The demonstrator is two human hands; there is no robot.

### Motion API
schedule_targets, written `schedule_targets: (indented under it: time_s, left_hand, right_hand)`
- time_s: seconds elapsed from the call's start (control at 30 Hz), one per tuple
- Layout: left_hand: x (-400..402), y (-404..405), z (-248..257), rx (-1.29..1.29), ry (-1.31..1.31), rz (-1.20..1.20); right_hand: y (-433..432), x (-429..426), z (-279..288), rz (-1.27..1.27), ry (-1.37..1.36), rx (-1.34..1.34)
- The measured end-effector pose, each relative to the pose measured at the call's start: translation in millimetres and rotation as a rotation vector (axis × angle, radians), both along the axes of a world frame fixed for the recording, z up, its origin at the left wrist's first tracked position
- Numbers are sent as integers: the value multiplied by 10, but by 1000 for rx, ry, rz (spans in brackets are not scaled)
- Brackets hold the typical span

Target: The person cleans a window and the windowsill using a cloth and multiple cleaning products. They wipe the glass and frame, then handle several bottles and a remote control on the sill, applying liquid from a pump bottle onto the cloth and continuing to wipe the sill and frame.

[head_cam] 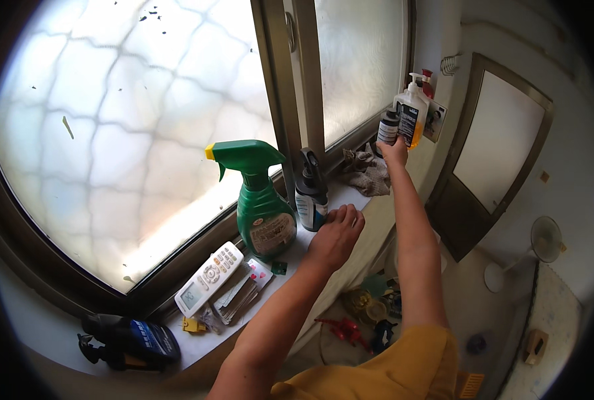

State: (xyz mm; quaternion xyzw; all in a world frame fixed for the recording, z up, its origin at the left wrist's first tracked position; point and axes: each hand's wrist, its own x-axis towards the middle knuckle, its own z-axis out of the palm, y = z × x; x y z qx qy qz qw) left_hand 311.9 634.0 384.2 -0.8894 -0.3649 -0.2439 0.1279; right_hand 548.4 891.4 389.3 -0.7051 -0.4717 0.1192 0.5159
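At the far right end of the white windowsill [317,239], my right hand [396,152] is around the lower part of a small black bottle [388,129] with a white label. A clear pump bottle [411,112] holding orange liquid stands directly behind it. My left hand [336,240] is palm down by the sill's front edge, fingers close together, beside a black spray bottle [311,197]. Whether its fingertips touch that bottle I cannot tell. A large green spray bottle [266,210] with a yellow nozzle stands upright to the left. A crumpled grey-brown cloth [368,172] lies between my hands.
Further left on the sill are a white remote control [210,278], a stack of cards [237,300], a small yellow object [194,325] and black bottles [137,342] lying down. A frosted window [147,125] borders the sill. Several toys, one red [344,330], lie below.
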Motion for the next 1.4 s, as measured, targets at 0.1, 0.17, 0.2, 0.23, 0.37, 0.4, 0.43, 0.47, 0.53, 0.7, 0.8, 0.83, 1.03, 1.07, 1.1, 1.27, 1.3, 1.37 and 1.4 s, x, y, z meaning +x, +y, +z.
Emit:
schedule_targets:
  time_s: [0.1,0.17,0.2,0.23,0.37,0.4,0.43,0.47,0.53,0.7,0.8,0.83,1.03,1.07,1.1,1.27,1.3,1.37,1.4]
  left_hand:
    - [12,-3,0,-4,8,5]
    - [18,-10,-14,7,3,14]
    - [14,-11,-14,23,4,20]
    - [27,-15,-3,41,5,15]
    - [51,-23,13,-35,16,4]
    - [39,-33,35,-53,32,18]
    - [30,-38,34,-70,48,29]
    - [28,-45,41,-62,51,19]
    - [14,-40,41,-46,54,1]
    - [3,-50,45,15,32,-37]
    - [2,-50,45,-10,51,-42]
    - [-2,-36,35,8,39,-48]
    - [-5,-14,5,9,21,-29]
    - [-8,-24,12,-5,19,-19]
    - [-14,-28,11,-20,16,-8]
    - [39,-13,17,-40,42,1]
    - [40,-15,18,-52,47,9]
    - [23,-24,23,-45,41,14]
    - [24,-31,18,-41,38,17]
  right_hand:
    - [-81,9,-40,-15,60,154]
    - [-219,-13,-27,4,77,222]
    - [-293,-11,-16,45,87,262]
    - [-401,35,13,74,96,305]
    - [-860,24,338,287,131,448]
    - [-1020,-53,457,374,172,444]
    - [-1202,-140,566,456,211,441]
    - [-1336,-197,637,533,249,444]
    - [-1499,-329,653,635,297,359]
    - [-1744,-710,424,831,345,273]
    - [-1720,-871,218,897,387,155]
    - [-1704,-913,175,903,365,140]
    - [-1754,-981,179,1003,362,58]
    - [-1782,-935,222,1010,400,12]
    - [-1784,-882,246,1019,438,-34]
    - [-1529,-482,118,477,-470,516]
    - [-1440,-488,15,460,-582,505]
    - [-1360,-495,-64,438,-749,393]
    - [-1271,-448,-127,422,-717,425]
